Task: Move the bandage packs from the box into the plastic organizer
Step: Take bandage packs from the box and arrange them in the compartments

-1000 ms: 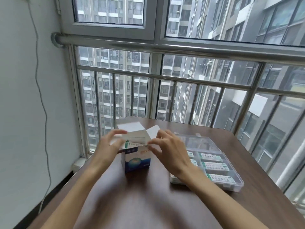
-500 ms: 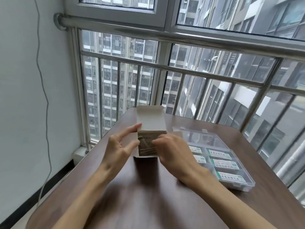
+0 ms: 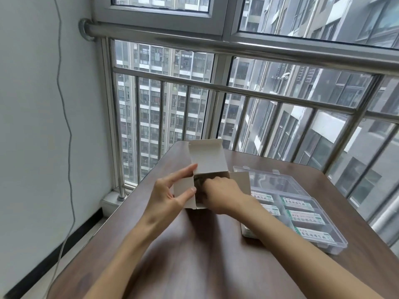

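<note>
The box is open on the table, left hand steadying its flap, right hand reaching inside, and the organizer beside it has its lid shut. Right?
Not quite: the head view shows the organizer with its lid open. The rest holds: left hand steadies the box flap, right hand reaches inside.

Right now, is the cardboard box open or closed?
Open. The box has its top flap up and side flaps spread, the left hand holds one flap, and the right hand reaches inside.
</note>
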`<state>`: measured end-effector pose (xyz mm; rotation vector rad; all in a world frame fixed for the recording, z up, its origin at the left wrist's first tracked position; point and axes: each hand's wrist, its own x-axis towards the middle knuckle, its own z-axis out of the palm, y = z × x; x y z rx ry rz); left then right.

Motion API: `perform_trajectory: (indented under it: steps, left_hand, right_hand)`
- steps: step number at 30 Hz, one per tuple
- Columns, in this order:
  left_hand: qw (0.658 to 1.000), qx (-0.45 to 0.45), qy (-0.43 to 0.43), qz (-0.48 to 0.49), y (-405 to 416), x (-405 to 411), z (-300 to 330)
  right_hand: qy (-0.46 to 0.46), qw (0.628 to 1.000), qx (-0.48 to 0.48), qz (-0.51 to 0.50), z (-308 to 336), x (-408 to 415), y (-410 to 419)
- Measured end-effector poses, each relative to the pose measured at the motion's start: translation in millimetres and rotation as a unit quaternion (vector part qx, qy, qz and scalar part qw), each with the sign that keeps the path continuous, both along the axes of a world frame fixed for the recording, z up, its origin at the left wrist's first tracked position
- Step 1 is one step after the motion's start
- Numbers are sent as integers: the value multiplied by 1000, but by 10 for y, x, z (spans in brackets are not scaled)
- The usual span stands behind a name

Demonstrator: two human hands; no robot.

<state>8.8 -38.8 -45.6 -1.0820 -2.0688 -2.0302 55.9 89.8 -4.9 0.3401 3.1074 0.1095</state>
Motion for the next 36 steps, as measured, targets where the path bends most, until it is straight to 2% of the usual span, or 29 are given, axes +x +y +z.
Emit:
perform_trajectory:
  steps: [2, 4, 7, 14, 23, 28, 33, 36]
  left_hand:
    - [1000, 2, -6, 2, -10, 18, 14]
    - [1000, 4, -16, 4, -31, 30, 34]
    - [1000, 15, -21, -2, -59, 16, 47]
    - [999, 16, -30, -28, -65, -20, 19]
    - [997, 37, -61, -12, -69, -57, 57]
    - [989, 65, -135, -12, -87, -121, 113]
    - [976, -17, -214, -44, -71, -257, 258]
    - [972, -79, -218, -48, -79, -335, 381]
  right_hand:
    - [-23, 998, -62, -18, -1, 39, -23]
    - [7, 994, -98, -40, 12, 91, -60]
    - [61, 991, -102, -57, 14, 156, -105]
    - [49, 991, -108, -65, 21, 55, -151]
    - [147, 983, -107, -2, 32, 101, -86]
    - [196, 967, -146, 70, 167, 175, 76]
    - [236, 948, -202, 63, 311, 135, 187]
    - [224, 935, -270, 52, 380, 73, 224]
